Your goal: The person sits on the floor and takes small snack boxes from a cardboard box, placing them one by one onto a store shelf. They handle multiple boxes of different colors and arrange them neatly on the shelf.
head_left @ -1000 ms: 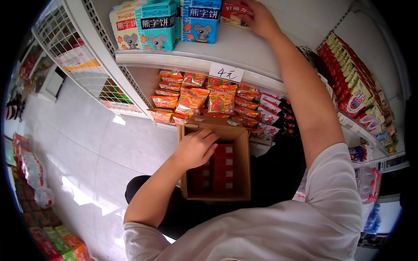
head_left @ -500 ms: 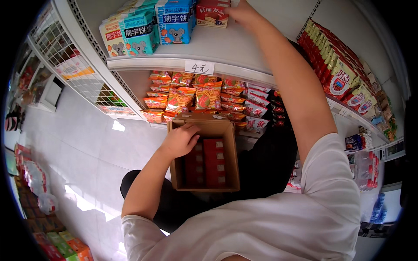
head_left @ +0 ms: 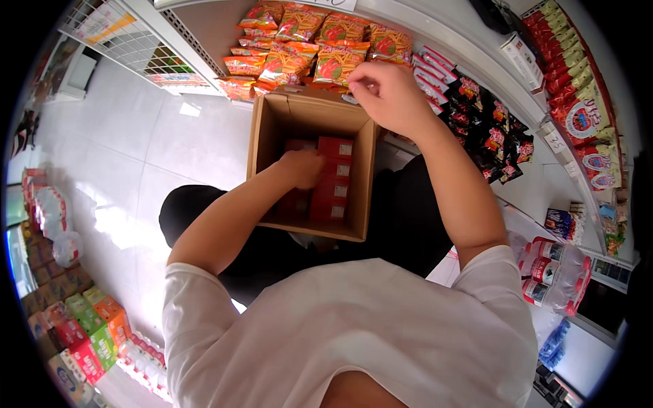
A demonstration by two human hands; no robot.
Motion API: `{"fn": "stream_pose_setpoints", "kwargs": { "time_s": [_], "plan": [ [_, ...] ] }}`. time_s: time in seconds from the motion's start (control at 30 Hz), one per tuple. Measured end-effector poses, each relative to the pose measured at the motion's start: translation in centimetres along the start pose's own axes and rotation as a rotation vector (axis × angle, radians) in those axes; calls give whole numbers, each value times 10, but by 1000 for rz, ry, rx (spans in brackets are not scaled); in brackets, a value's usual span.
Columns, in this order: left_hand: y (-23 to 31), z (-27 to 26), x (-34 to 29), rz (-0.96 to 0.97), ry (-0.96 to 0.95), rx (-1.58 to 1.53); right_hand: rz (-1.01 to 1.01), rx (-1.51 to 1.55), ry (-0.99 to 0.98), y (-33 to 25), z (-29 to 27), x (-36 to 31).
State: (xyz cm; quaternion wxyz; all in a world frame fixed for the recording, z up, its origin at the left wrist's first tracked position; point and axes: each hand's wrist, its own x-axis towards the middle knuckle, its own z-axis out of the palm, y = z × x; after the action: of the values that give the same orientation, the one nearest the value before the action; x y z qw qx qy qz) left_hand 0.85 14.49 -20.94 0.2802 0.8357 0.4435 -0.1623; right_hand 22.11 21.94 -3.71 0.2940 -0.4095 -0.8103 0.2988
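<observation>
An open brown cardboard carton [head_left: 260, 136] rests at my lap, with several small red boxes [head_left: 331, 194] in rows inside. My left hand [head_left: 303, 168] reaches into it, closed and touching the red boxes; its fingertips are partly hidden, so what it grips does not show. Above the carton's far right corner, my right hand [head_left: 388, 95] hangs with its fingers curled in and nothing visible in them. Behind it, orange snack bags [head_left: 289, 62] fill the lower shelf.
A white shelf edge [head_left: 435, 27] runs over the snack bags. Black snack packets [head_left: 486, 129] lie right of them. Red packets [head_left: 585, 115] stand on the right shelf, with wrapped bottles [head_left: 554, 272] below. A wire rack [head_left: 136, 41] stands left; stacked cartons [head_left: 88, 340] sit lower left.
My right hand has come down from the red box on the upper shelf to the carton. My left hand has gone from the carton's rim into it. The view has tilted downward.
</observation>
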Motion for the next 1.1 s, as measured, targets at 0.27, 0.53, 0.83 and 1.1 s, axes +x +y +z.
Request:
{"fn": "stream_pose_setpoints", "kwargs": {
  "time_s": [0.27,0.53,0.83,1.1],
  "plan": [
    [19,33,98,-194,130,49,-93,-132,-77,58,19,20],
    [15,39,122,-87,199,37,-36,-217,-360,64,-16,23],
    [22,36,110,-197,222,98,-33,-271,-476,71,-19,6],
    [12,39,95,-368,140,-9,29,-303,-553,63,-17,-15]
  ]
}}
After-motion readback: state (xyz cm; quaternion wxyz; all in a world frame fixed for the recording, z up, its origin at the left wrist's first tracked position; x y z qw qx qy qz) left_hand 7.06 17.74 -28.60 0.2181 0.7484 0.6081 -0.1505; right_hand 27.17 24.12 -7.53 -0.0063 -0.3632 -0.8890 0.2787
